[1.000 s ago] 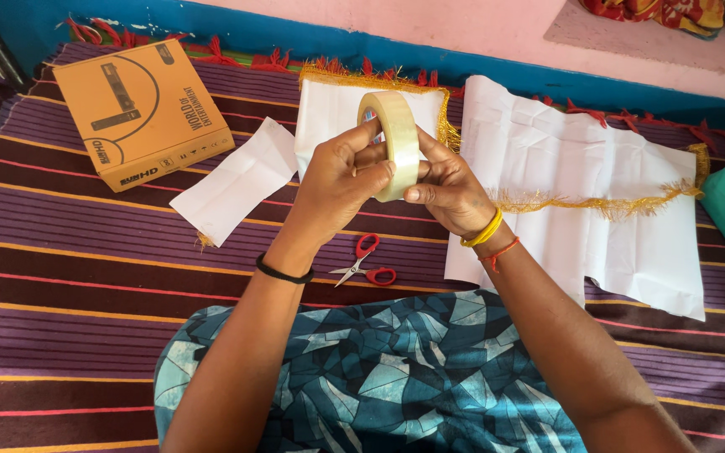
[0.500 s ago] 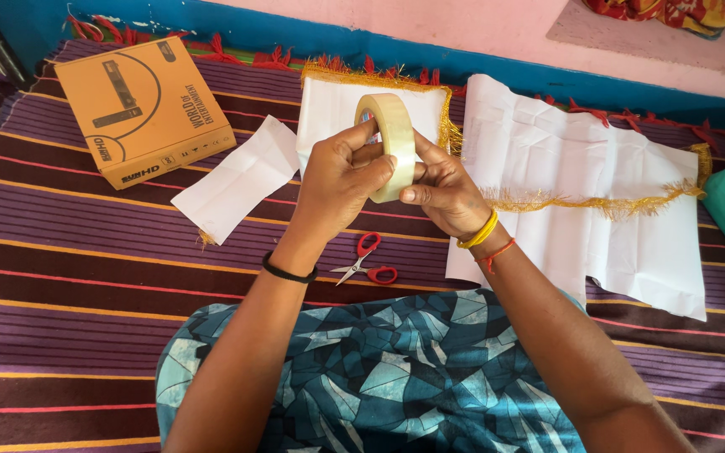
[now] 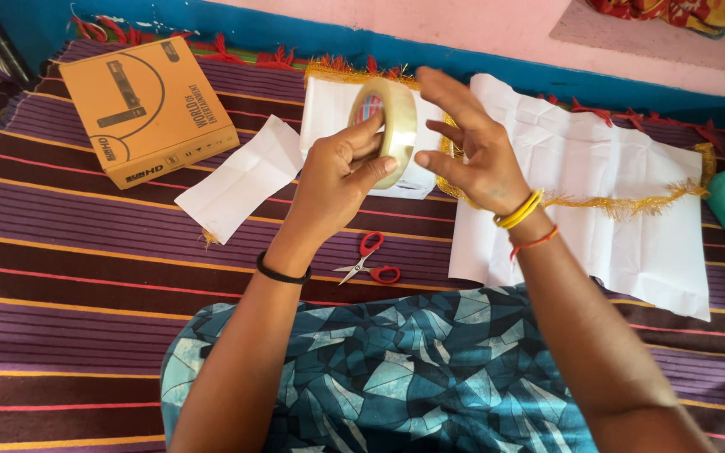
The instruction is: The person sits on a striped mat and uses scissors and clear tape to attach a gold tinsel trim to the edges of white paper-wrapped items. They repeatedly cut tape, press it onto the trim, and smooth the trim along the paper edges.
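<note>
Head view: looking down over the person's lap at a striped mat on the floor.
Tape roll: a clear roll held up in the air between both hands, above the mat, standing on edge with its open core facing sideways toward the left hand.
Left hand: clamped on the tape roll, thumb across the lower rim and fingers hooked into the core; it carries the roll's weight, and the forearm rises from the lower left.
Right hand: just beside the roll on its right, fingers spread apart and straight, fingertips at or near the outer band; I cannot tell whether they touch it.
Nearer hand: the left, which already grips; the roll lies directly left of the right hand's fingertips.
Scissors: red-handled, lying on the mat below the hands.
Paper: a large white sheet with gold fringe to the right, a small white sheet to the left.
Cardboard box: orange, upper left, well apart.
</note>
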